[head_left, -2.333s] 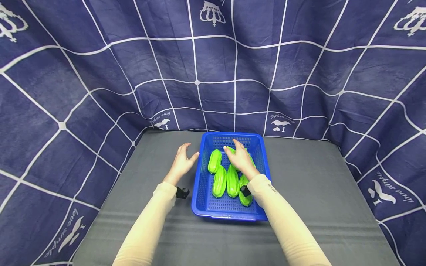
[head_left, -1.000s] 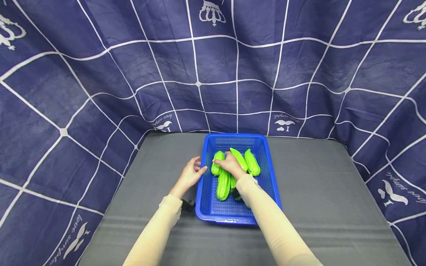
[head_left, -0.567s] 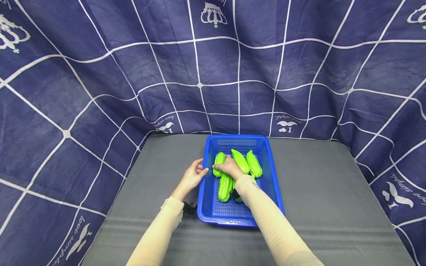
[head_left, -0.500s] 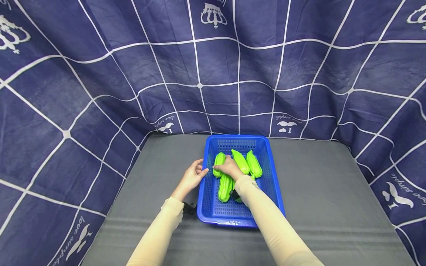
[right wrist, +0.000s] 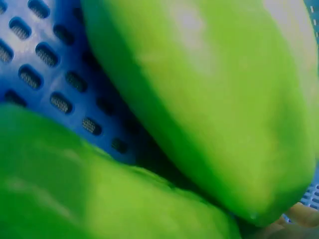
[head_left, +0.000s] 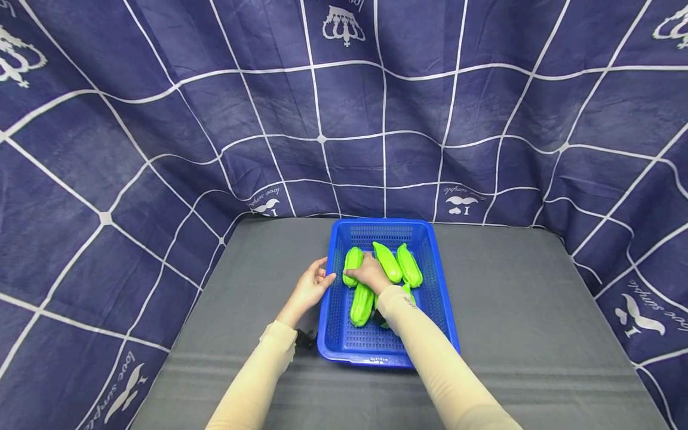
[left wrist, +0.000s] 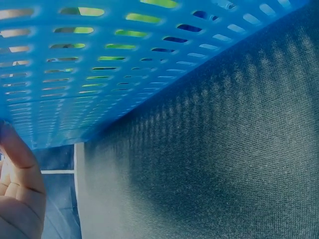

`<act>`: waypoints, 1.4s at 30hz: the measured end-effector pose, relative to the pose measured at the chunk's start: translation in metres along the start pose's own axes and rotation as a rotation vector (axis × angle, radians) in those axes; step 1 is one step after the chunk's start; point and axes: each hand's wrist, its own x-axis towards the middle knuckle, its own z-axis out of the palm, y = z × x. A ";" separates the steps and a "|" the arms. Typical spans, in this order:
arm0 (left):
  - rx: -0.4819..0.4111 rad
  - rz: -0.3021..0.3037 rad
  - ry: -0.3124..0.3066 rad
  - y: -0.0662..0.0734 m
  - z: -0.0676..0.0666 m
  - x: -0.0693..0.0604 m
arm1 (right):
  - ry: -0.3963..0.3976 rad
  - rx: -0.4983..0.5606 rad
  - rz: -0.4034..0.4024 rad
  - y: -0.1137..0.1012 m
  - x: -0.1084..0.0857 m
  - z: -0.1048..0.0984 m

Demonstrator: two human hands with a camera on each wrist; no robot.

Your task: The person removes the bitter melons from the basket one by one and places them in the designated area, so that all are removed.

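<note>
In the head view a blue plastic basket (head_left: 371, 359) with slotted walls holds several bright green, ridged, elongated gourds. My right hand (head_left: 371, 272) reaches inside and grips the gourd at the back left (head_left: 352, 263), thumb across its near end and fingers at its right side. Another gourd (head_left: 362, 304) lies just in front of it, partly under the hand. My left hand (head_left: 312, 283) is at the left rim, thumb on the edge and fingers bent beside the outer wall. The left wrist view shows bent fingers (left wrist: 22, 184) by the slotted wall. A large gourd (right wrist: 209, 99) fills the right wrist view.
Two gourds lie at the back right of the basket, one slanted (head_left: 387, 261) and one near the right wall (head_left: 409, 266). My right forearm covers others. The basket stands on a grey cloth-covered table (head_left: 500, 298), with a blue checked curtain (head_left: 408, 101) behind and beside it.
My right hand has moved left from above the back gourds to the back-left one and holds it. My left hand has come to the left rim. Almost nothing moves over the last half second.
</note>
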 end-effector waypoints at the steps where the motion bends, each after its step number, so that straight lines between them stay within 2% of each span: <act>1: -0.002 -0.003 -0.003 0.000 0.001 0.000 | 0.011 0.004 -0.002 0.000 -0.001 0.000; 9: -0.023 -0.015 -0.016 0.000 0.006 -0.001 | 0.100 0.037 0.001 0.004 0.000 0.001; 21: 0.038 0.008 0.007 0.005 0.009 0.000 | 0.138 0.057 -0.018 0.005 0.000 -0.004; 33: 0.073 0.000 0.010 0.004 0.006 0.003 | 0.151 0.123 -0.028 -0.011 -0.005 -0.034; 42: 0.070 -0.039 0.013 0.005 0.004 0.003 | 0.172 0.223 -0.015 -0.008 -0.009 -0.058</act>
